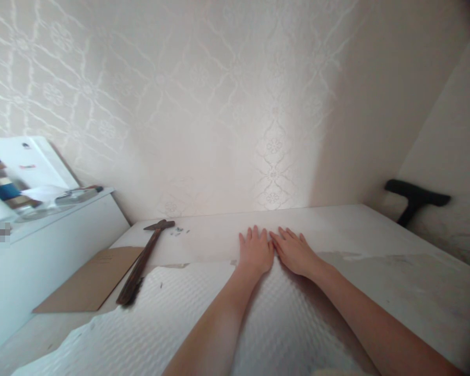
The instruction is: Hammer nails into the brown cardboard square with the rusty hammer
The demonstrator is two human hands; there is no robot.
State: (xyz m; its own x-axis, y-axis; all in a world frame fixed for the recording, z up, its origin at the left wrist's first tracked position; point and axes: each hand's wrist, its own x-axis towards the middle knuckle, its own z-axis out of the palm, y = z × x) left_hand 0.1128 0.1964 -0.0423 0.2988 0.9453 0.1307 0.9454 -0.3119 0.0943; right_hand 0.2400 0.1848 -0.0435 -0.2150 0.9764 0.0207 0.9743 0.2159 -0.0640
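My left hand and my right hand lie flat side by side, fingers stretched out, on the far edge of a sheet of white embossed wallpaper spread over a white board. Both hands press on the paper and hold nothing. A dark wooden-handled hammer lies to the left of my hands, its head toward the wall, with a few small nails beside the head.
A brown cardboard piece lies left of the hammer. A white cabinet with clutter stands at the far left. A patterned wall rises behind the board, and a black T-shaped tool leans at the right.
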